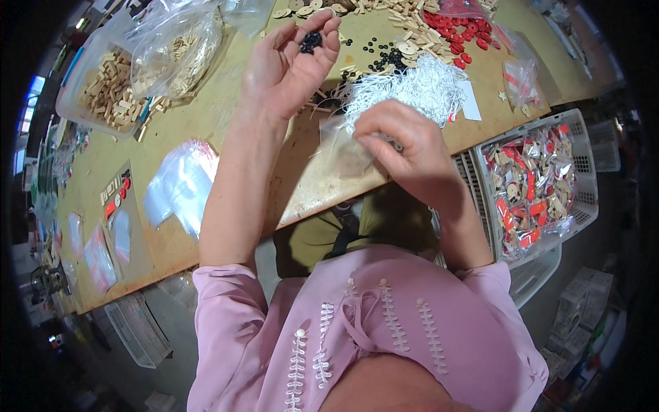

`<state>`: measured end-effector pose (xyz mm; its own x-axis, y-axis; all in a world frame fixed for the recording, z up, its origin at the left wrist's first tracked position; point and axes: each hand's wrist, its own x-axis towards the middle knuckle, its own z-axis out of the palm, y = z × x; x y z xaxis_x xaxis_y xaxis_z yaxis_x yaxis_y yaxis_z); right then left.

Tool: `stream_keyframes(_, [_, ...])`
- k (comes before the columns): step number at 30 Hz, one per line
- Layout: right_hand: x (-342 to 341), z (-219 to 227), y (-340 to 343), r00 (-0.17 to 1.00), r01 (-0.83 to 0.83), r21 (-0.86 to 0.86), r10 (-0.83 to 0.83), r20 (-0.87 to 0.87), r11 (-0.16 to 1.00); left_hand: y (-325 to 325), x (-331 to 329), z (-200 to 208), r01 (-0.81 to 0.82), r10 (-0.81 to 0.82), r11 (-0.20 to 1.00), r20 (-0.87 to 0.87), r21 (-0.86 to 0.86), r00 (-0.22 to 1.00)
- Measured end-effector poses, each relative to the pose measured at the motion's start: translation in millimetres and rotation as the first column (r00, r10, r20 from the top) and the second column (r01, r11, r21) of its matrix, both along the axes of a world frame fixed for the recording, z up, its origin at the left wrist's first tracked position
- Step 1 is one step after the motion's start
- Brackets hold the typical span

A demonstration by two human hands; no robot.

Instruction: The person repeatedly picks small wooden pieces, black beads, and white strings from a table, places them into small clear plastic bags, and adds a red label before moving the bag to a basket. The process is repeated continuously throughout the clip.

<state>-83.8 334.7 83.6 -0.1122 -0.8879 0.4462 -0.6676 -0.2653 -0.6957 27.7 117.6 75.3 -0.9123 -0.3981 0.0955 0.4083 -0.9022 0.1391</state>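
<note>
My left hand point(292, 65) is raised over the table, palm up with its fingers curled. A small heap of black ring-like beads point(311, 42) lies in the cupped palm. Lower down, near the table's front edge, my right hand point(405, 144) pinches a small clear plastic bag point(347, 152). Something small and brownish shows in the bag by the fingers, too covered to name. Just beyond the right hand is a heap of white string point(412, 86). More black beads point(388, 58) lie scattered behind it.
Red pieces point(467, 34) and wooden sticks point(412, 20) are piled at the back. A clear tub point(72, 103) of wooden blocks stands at the left. Flat plastic bags point(182, 182) lie nearer. To the right, a white crate point(583, 158) holds filled bags beside the table point(302, 199).
</note>
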Motion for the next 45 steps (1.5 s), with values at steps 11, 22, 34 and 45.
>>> stream_keyframes(11, [13.4,7.2,-44.2,0.995,-0.036,0.058,0.041,-0.088,0.998,49.8,23.5,12.6,-0.240,0.467,0.766,0.260,-0.597,0.845])
stream_keyframes(22, [17.5,-0.6,-49.9,0.992,-0.065,0.067,0.072,-0.106,0.996,64.7,24.9,9.6,-0.281,0.635,0.621,0.260,-0.731,0.727])
stream_keyframes(34, [-14.4,-5.6,-56.6,0.978,-0.085,0.144,0.055,0.203,0.986,22.4,55.3,-5.8,-0.216,0.639,0.585,0.280,-0.782,0.717])
stream_keyframes(45, [-39.4,-2.7,-20.4,0.958,-0.051,0.112,0.016,0.286,0.992,63.7,52.7,-13.9,0.505,0.337,0.358,0.613,-0.786,0.715])
